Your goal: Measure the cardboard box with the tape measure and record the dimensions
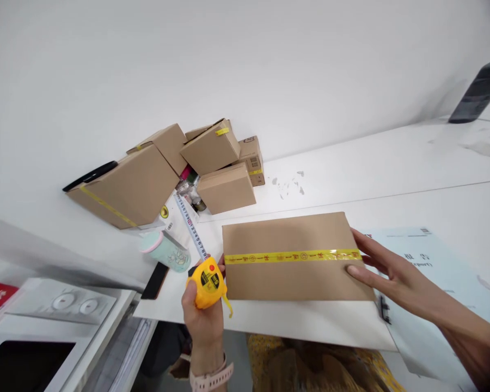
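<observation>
My left hand (204,321) is closed round a yellow tape measure (207,283), its numbered blade (191,227) drawn out and pointing away over the table. In front of me lies a long cardboard box (289,239) with a strip of yellow printed tape along its top. My right hand (379,269) grips the box's right end, thumb on the top face and fingers round the far side. The left hand's fingertips are beside the box's left end; whether they touch it I cannot tell.
Several cardboard boxes (224,190) are stacked against the wall. A mint cup (167,251) and a dark phone-like slab (155,280) sit at the left. Under my right arm is a light-blue printed sheet (428,267). A dark bottle (477,90) stands far right; a microwave (28,348) is lower left.
</observation>
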`<act>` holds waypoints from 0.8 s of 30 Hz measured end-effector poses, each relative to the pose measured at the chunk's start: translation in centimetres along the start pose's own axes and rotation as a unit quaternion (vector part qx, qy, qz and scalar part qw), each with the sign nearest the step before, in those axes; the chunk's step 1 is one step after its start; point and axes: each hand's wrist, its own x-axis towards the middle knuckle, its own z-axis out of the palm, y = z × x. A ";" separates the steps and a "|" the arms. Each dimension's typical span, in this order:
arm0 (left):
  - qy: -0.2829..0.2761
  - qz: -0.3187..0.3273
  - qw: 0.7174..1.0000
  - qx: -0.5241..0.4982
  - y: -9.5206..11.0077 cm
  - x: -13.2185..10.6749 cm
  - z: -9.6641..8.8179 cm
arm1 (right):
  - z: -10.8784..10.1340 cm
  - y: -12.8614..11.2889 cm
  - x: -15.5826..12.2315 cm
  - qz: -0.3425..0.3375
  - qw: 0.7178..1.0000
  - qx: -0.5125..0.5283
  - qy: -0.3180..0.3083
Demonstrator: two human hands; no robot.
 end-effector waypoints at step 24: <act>-0.402 -0.220 0.762 0.458 0.0 -6.0 -1.0 | 3.0 -3.9 1.0 -0.119 0.935 0.136 0.305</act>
